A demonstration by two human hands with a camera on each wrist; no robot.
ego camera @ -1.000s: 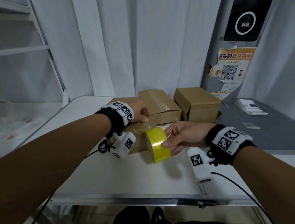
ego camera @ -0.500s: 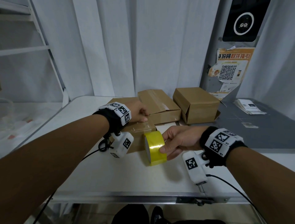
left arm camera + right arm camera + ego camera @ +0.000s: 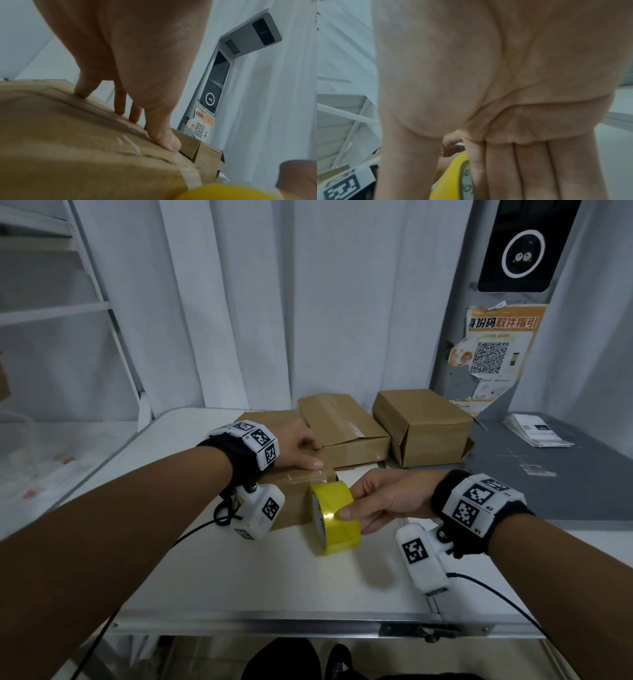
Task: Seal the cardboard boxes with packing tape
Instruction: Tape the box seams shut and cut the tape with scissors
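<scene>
**White table, curtain backdrop: taping near box**

White folding table [image 3: 212, 577] against pale curtains; grey counter off to one side with papers.

Near box [image 3: 294, 508] sits at table centre, used as landmark below. Left hand [image 3: 291, 445] flat on its top, fingers [image 3: 120, 106] straight, thumb pressing down a clear tape strip [image 3: 188, 171] at the box's corner edge. No curl round anything, just pinning.

Tape roll [image 3: 337, 517] yellow, upright on edge, touching the near box's front-right corner. Right hand [image 3: 387, 503] clamped on it: thumb on the outer band, fingers [image 3: 530, 169] across the far face.

Two more boxes behind the near box: taped box [image 3: 342, 428] leaning on it, another box [image 3: 423, 426] beside that, flap looks loose.

Handling, judged: roll light, rigid core, glossy film slippery, so hold by core and rim, not the sticky free end. Cardboard light and slides easily; needs top pressure while pulling. Film likely to wrinkle or self-stick if slack.
</scene>
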